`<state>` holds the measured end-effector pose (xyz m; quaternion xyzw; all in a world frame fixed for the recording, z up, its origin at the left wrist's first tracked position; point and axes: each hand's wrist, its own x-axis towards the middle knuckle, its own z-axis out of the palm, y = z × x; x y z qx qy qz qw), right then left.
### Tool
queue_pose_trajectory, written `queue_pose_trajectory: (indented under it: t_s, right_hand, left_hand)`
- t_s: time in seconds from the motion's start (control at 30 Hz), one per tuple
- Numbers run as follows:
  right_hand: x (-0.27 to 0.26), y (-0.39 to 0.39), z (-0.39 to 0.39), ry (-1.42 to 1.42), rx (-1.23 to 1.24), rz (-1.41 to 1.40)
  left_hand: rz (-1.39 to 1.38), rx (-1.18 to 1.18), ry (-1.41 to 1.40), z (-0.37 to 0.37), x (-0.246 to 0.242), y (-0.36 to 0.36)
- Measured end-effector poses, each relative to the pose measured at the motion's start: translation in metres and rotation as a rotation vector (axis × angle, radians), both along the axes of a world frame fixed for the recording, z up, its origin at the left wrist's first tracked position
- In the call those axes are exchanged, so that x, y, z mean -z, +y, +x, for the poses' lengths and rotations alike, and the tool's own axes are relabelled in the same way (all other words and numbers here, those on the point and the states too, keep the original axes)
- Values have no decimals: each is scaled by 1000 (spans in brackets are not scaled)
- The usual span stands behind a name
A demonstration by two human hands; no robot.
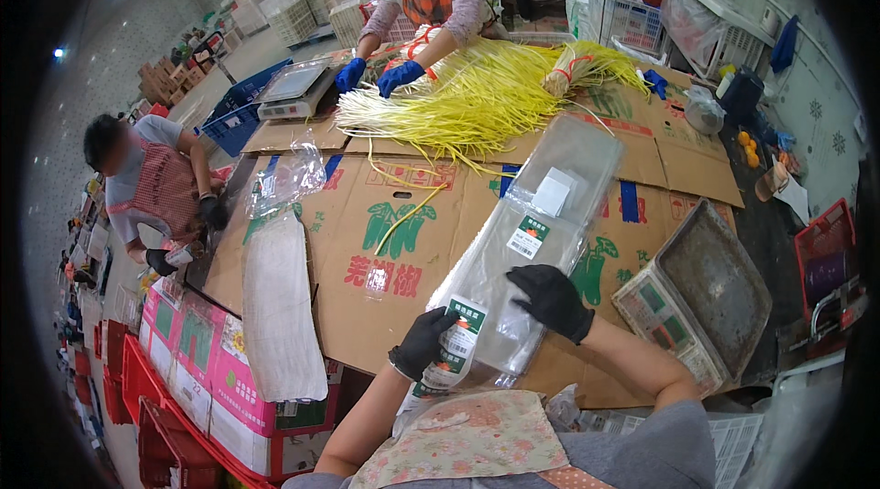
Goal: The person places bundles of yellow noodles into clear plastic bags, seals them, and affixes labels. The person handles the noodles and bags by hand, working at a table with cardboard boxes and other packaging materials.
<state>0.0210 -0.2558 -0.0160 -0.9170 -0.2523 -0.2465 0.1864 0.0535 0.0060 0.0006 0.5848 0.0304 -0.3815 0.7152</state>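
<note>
My left hand (423, 343), in a black glove, grips a strip of printed labels (455, 344) with green tops. My right hand (552, 300), also black-gloved, is over a stack of clear plastic bags (495, 283), fingers bent, with nothing plainly seen in it. One label (528, 237) lies on the stack above my hands. Further up, a second stack of clear bags (584, 145) carries a white slip (552, 192). Long yellow-and-white vegetable stalks (474, 104) are heaped across the far part of the cardboard-covered table (344, 214).
A worn digital scale (715, 289) stands at the right, another scale (295, 87) at the far left. Opposite, a co-worker's blue-gloved hands (375, 76) touch the stalks. A second co-worker (158, 186) stands left. A white woven strip (282, 303) overhangs the left edge above a pink carton (206, 379).
</note>
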Motion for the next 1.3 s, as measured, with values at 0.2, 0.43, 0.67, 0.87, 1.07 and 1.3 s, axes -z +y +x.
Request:
queue_pose_trajectory:
  t_s: [0.2, 0.43, 0.67, 0.87, 1.07, 1.3]
  right_hand:
    - [38, 22, 11, 267, -19, -98]
    - [18, 14, 27, 290, 250, 682]
    - [-24, 30, 16, 171, -7, 352]
    - [-21, 14, -28, 169, -86, 112]
    - [-1, 31, -23, 174, 41, 32]
    - [-1, 52, -12, 187, -77, 231]
  left_hand:
    - [118, 39, -14, 1, -2, 9]
    - [229, 304, -99, -1, -20, 18]
    - [54, 260, -145, 11, -21, -33]
    - [-190, 62, 40, 23, -12, -29]
    - [-250, 67, 53, 18, -1, -32]
    - [-367, 19, 77, 19, -5, -18]
